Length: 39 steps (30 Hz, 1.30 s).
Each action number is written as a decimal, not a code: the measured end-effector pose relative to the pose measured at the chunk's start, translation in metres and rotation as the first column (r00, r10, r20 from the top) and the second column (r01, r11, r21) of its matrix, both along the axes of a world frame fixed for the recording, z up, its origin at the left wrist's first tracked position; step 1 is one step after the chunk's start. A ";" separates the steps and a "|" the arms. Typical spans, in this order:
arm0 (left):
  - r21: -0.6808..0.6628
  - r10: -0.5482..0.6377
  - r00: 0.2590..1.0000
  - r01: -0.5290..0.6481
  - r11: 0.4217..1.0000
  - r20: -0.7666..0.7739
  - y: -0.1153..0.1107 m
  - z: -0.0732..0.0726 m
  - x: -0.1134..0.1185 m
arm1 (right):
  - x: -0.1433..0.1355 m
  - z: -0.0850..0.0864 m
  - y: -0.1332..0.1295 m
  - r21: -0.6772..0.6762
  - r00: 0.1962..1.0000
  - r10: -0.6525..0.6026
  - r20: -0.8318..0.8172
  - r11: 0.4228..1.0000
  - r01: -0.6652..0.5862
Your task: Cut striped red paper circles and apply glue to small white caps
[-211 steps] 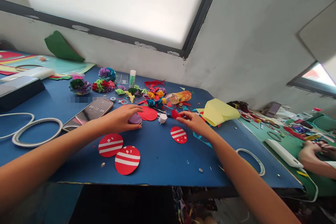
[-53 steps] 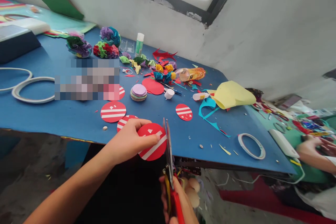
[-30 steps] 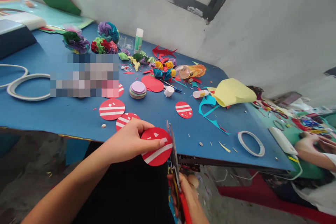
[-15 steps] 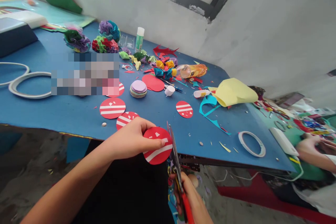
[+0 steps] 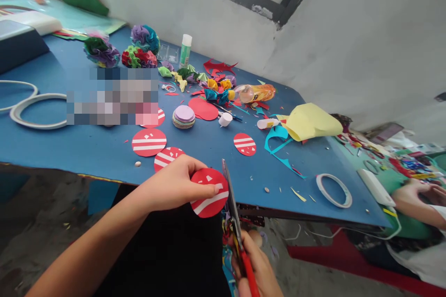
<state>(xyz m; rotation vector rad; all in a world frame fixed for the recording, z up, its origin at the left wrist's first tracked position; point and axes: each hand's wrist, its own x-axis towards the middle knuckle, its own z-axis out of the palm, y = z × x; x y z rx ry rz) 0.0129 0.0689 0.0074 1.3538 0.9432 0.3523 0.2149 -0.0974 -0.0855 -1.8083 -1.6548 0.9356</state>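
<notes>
Between the thumb and fingers of my left hand (image 5: pixel 179 181) is a round red paper disc (image 5: pixel 205 202) with white stripes and small white pieces. My right hand (image 5: pixel 256 260) grips red-handled scissors (image 5: pixel 232 195); their blades point up along the disc's right edge and look nearly closed. Similar striped discs lie on the blue table just beyond my left hand, one (image 5: pixel 149 142) at the left and another (image 5: pixel 244 144) to the right. A stack of round paper pieces (image 5: pixel 184 116) stands behind them, beside plain red discs (image 5: pixel 204 109).
Ruffled paper balls (image 5: pixel 144 39), a glue stick (image 5: pixel 186 51) and an orange-labelled bottle (image 5: pixel 256 93) stand or lie farther back. Yellow paper (image 5: pixel 310 122), cyan scraps (image 5: pixel 277 141) and a white ring (image 5: pixel 334 190) lie to the right. Another person's hands (image 5: pixel 414 195) are at the far right.
The scissor blades have come together, their visible gap narrowing beside the disc. My left hand and the disc have hardly moved.
</notes>
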 end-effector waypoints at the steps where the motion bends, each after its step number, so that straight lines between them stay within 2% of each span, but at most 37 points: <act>1: 0.004 -0.003 1.000 0.003 1.000 -0.001 0.000 0.000 0.000 | 0.000 0.002 0.000 -0.011 0.999 -0.024 -0.032 1.000 0.023; 4: 0.021 -0.006 1.000 0.006 1.000 0.002 -0.001 0.002 0.001 | 0.001 0.007 0.000 -0.015 0.996 -0.067 -0.055 0.998 0.066; 7: 0.090 -0.045 0.999 0.046 0.995 -0.013 -0.001 0.004 0.003 | 0.009 0.012 -0.004 0.049 0.997 -0.063 0.042 0.997 0.061; 9: 0.248 -0.055 0.992 0.082 0.965 -0.114 0.001 0.004 0.003 | 0.017 0.015 -0.006 0.143 0.987 -0.046 0.154 0.989 0.024; 10: 0.350 -0.020 0.981 0.087 0.933 -0.192 0.002 0.003 0.002 | 0.021 0.018 -0.007 0.217 0.974 -0.059 0.219 0.976 0.010; 12: 0.546 0.141 0.937 0.061 0.835 -0.319 0.007 -0.002 0.001 | 0.026 0.028 -0.008 0.390 0.930 -0.140 0.339 0.921 -0.003; 13: 0.623 0.229 0.911 0.039 0.781 -0.344 0.009 -0.005 0.000 | 0.027 0.035 -0.007 0.411 0.907 -0.182 0.380 0.912 0.011; 14: 0.690 0.302 0.892 0.015 0.723 -0.336 0.012 -0.007 -0.001 | 0.027 0.044 -0.005 0.355 0.891 -0.171 0.420 0.935 0.012; 15: 0.757 0.350 0.884 0.005 0.653 -0.308 0.014 -0.009 -0.002 | 0.027 0.054 -0.003 0.302 0.882 -0.158 0.444 0.953 0.018; 16: 0.818 0.383 0.883 0.002 0.576 -0.271 0.015 -0.010 -0.003 | 0.027 0.063 -0.001 0.313 0.860 -0.199 0.471 0.949 0.048; 19: 0.923 0.423 0.899 -0.062 0.379 -0.113 0.012 -0.005 -0.004 | 0.030 0.083 0.005 0.421 0.768 -0.254 0.588 0.907 -0.022; 22: 0.956 0.377 0.926 -0.127 0.264 0.019 0.002 0.010 -0.005 | 0.036 0.086 0.008 0.494 0.680 -0.267 0.683 0.854 -0.161; 25: 0.983 0.233 0.972 -0.054 0.176 0.012 -0.007 0.023 -0.006 | 0.042 0.086 0.009 0.522 0.622 -0.268 0.736 0.810 -0.268; 28: 0.990 0.056 0.992 0.109 0.088 -0.114 -0.012 0.030 -0.009 | 0.043 0.091 0.011 0.525 0.594 -0.266 0.759 0.790 -0.316; 32: 0.954 -0.032 0.954 0.297 -0.035 -0.299 -0.011 0.039 -0.011 | 0.042 0.100 0.015 0.494 0.566 -0.221 0.794 0.777 -0.390; 36: 0.886 -0.079 0.883 0.456 -0.081 -0.462 -0.005 0.049 -0.010 | 0.044 0.105 0.018 0.475 0.544 -0.204 0.814 0.773 -0.420; 39: 0.850 -0.111 0.844 0.513 -0.122 -0.525 0.000 0.055 -0.006 | 0.047 0.106 0.018 0.451 0.518 -0.186 0.835 0.772 -0.448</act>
